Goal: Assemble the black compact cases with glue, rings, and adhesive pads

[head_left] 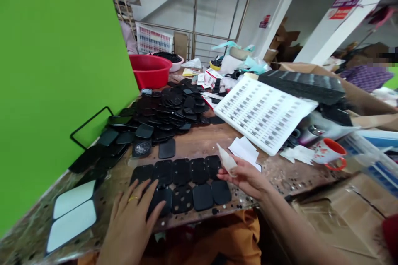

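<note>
My left hand [133, 215] lies flat with fingers spread on the near-left end of two rows of black square pads [186, 184] set out at the table's front edge. A ring shows on one finger. My right hand [245, 178] hovers at the right end of the rows, fingers pinched on a small white strip of paper [226, 159]. A big heap of the same black pads [168, 112] lies farther back on the table.
A white label sheet [264, 112] leans at right, loose white paper [245, 149] below it. An orange-and-white mug [329, 153] lies on its side. Red basin [149, 70] at the back, two white pads [73, 211] at near left, cardboard boxes [348, 211] at right.
</note>
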A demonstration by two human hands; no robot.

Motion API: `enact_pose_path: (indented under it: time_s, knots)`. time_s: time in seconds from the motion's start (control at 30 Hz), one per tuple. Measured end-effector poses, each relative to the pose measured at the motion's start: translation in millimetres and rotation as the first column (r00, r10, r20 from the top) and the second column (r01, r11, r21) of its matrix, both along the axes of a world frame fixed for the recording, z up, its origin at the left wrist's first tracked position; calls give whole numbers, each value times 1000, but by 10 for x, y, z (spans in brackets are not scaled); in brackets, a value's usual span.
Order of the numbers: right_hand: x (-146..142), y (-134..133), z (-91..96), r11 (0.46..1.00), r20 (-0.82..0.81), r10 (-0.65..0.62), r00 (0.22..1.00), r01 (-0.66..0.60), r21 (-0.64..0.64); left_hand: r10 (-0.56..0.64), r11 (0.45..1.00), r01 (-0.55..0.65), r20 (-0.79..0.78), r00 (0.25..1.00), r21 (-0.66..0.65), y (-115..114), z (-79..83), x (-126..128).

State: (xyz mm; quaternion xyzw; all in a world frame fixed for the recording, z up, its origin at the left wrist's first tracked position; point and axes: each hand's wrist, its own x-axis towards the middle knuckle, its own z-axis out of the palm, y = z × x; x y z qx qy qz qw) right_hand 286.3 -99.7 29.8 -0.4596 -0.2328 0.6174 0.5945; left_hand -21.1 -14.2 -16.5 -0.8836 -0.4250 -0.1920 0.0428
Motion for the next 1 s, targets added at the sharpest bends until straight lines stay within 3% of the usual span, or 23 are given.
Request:
enact_pose_path:
  time_s: [0.1, 0.17, 0.2, 0.27, 0.33, 0.37, 0.43, 0.57, 0.7, 0.73, 0.8, 0.83, 0.87, 0.9, 0.97, 1.0]
  knots:
    - [392, -334, -99, 992, 256, -126, 958, 129, 8, -78, 997, 79, 28, 997, -27, -24, -52, 173]
    - [691, -518, -198, 963, 464, -253, 849, 268, 34, -125, 991, 127, 50, 991, -48, -52, -80, 279]
    - [849, -601, -255, 940, 565, -309, 765, 337, 59, -146, 987, 150, 62, 987, -58, -68, -86, 327]
    - [1153, -748, -383, 854, 754, -427, 499, 498, 154, -181, 980, 188, 91, 979, -71, -105, -87, 416]
    - [1407, -859, -514, 756, 866, -452, 215, 608, 244, -200, 974, 211, 119, 972, -83, -145, -77, 501]
    - [1505, -897, -575, 721, 888, -443, 124, 637, 271, -207, 971, 220, 128, 970, -95, -167, -73, 543]
    - [1641, -937, -679, 689, 904, -424, 50, 665, 287, -222, 964, 239, 137, 965, -118, -212, -68, 621]
    - [1765, -937, -804, 676, 922, -388, 8, 682, 279, -255, 952, 273, 136, 957, -138, -287, -61, 741]
    - [1769, -984, -795, 681, 933, -359, -5, 682, 266, -228, 956, 248, 136, 964, -157, -302, -38, 781]
    - [1738, -1000, -763, 653, 930, -363, -65, 693, 304, -218, 958, 240, 139, 966, -160, -294, -31, 781]
    - [1630, -1005, -666, 569, 890, -359, -280, 690, 447, -207, 959, 229, 142, 968, -167, -272, -17, 782]
    - [1560, -982, -607, 554, 857, -348, -381, 654, 516, -205, 959, 228, 140, 969, -169, -262, -8, 787]
    - [1487, -938, -547, 575, 829, -337, -446, 600, 556, -205, 959, 226, 136, 969, -170, -254, 5, 800]
    - [1418, -872, -489, 630, 822, -328, -465, 541, 557, -205, 959, 225, 126, 971, -172, -252, 22, 822]
    - [1315, -689, -394, 771, 865, -277, -418, 441, 460, -205, 960, 219, 95, 974, -175, -266, 69, 894]
    - [1289, -584, -358, 816, 887, -222, -405, 420, 396, -204, 961, 215, 77, 976, -176, -284, 97, 943]
